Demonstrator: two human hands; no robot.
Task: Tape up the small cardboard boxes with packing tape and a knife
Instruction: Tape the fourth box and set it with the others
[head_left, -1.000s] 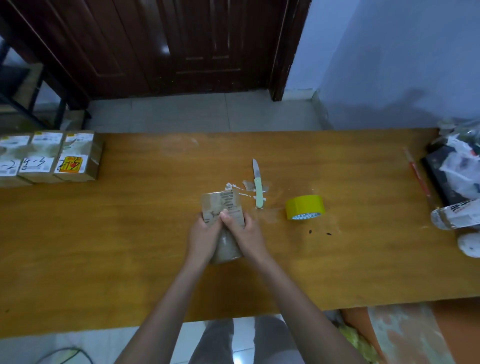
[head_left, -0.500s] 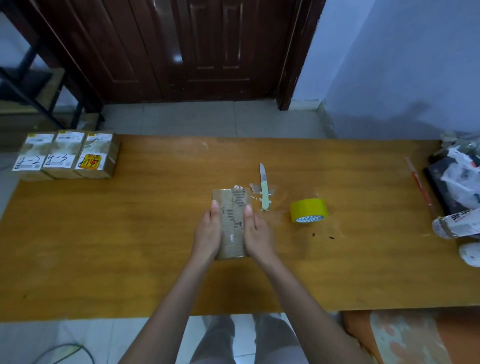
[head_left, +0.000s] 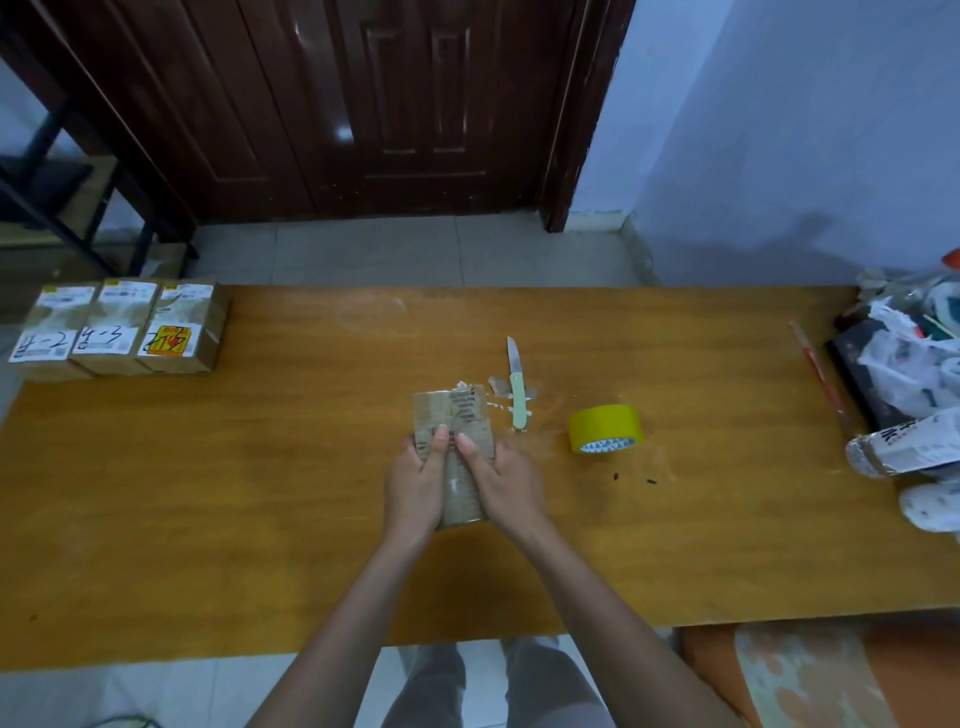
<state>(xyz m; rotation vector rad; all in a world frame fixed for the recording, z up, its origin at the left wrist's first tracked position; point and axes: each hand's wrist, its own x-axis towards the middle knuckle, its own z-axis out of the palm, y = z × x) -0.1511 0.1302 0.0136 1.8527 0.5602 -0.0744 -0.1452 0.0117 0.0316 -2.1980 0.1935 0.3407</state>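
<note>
Your left hand (head_left: 418, 480) and right hand (head_left: 501, 480) grip one worn brown box (head_left: 454, 415) with printed text, thumbs pressed on top. Just right lie one knife (head_left: 517, 389) and one yellow tape roll (head_left: 605, 428); three labelled boxes (head_left: 122, 327) sit far left on the desk (head_left: 260, 493).

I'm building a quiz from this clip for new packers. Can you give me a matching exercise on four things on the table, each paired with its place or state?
Things:
1. knife
2. tape roll
3. small box
4. three labelled boxes

Places or states:
A. held between both hands
B. in a row at the table's far left corner
C. lying just right of the held box, blade pointing away
D. yellow, alone to the right of the knife

Pairs: 1-C, 2-D, 3-A, 4-B
</note>
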